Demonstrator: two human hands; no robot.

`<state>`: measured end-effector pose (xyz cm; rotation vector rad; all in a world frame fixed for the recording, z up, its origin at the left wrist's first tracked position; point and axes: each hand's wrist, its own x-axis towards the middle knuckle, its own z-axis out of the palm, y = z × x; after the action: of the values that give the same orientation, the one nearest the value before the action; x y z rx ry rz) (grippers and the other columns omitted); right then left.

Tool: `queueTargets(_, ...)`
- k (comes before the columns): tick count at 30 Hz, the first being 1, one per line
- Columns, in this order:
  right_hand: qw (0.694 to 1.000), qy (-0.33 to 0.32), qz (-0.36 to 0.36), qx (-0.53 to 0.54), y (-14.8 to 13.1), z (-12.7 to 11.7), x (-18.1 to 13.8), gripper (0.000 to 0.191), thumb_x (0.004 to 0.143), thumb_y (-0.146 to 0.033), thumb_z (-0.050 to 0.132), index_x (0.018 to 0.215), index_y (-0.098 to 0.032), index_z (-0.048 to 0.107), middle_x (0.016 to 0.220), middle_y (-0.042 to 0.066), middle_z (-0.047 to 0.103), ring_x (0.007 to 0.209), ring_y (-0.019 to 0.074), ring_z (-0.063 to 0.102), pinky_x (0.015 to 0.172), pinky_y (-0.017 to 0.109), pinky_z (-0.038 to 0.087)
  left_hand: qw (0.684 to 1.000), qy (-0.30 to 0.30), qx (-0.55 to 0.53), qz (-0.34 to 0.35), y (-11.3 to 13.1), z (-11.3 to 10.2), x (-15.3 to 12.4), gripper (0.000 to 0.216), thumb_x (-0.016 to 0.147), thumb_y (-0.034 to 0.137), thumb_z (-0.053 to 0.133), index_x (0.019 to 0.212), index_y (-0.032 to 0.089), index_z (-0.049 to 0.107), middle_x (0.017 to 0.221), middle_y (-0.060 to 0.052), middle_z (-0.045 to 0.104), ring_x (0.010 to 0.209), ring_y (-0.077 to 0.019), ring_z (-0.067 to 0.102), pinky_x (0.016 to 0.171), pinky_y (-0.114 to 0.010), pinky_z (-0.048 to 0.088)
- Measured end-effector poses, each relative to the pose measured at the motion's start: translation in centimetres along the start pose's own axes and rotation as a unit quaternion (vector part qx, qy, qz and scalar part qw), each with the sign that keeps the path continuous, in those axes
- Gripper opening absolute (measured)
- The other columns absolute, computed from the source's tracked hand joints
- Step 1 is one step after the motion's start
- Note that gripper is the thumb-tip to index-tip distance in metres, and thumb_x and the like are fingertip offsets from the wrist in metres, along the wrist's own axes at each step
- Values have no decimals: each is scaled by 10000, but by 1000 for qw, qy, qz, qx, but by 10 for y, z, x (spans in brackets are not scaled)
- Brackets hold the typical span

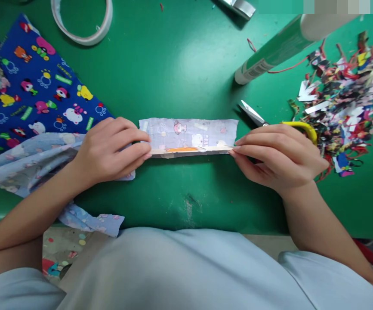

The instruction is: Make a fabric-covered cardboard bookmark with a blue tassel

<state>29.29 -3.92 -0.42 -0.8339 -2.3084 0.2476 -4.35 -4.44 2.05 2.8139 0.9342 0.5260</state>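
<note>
A pale lilac strip of printed fabric (189, 134) lies across the green table (180, 64), folded over a thin flat stick with an orange patch along its lower edge (183, 150). My left hand (109, 148) pinches the strip's left end with curled fingers. My right hand (276, 157) pinches the right end between fingertips and thumb. Both hands press the fold against the stick.
Blue cartoon-print fabric (31, 94) lies at the left, its pale reverse (28, 159) hanging over the table edge. Yellow-handled scissors (263, 122) sit behind my right hand. A heap of scraps (347, 99), a green tube (279, 47) and a tape roll (83, 21) lie further back.
</note>
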Motion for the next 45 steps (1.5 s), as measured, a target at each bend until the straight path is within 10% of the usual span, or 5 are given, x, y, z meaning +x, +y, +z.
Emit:
queueTargets(37, 989, -51, 73, -120, -4, 14, -1, 214, 883, -306, 637, 1083, -235, 612, 987, 78, 685, 866, 249, 647, 765, 416, 522, 993, -69, 9, -98, -2, 11, -6, 331, 915, 395, 598, 1216, 263, 559, 1123, -106, 659, 868, -234, 628, 725, -425, 532)
queueTargets(45, 991, -50, -14, -122, -33, 14, 3, 398, 905, -350, 615, 1271, -196, 585, 1118, 75, 736, 1010, 242, 688, 822, 380, 556, 996, 40, 47, 59, -2, 12, -13, 391, 884, 413, 633, 1216, 206, 624, 1174, -62, 708, 999, -243, 665, 774, -383, 491)
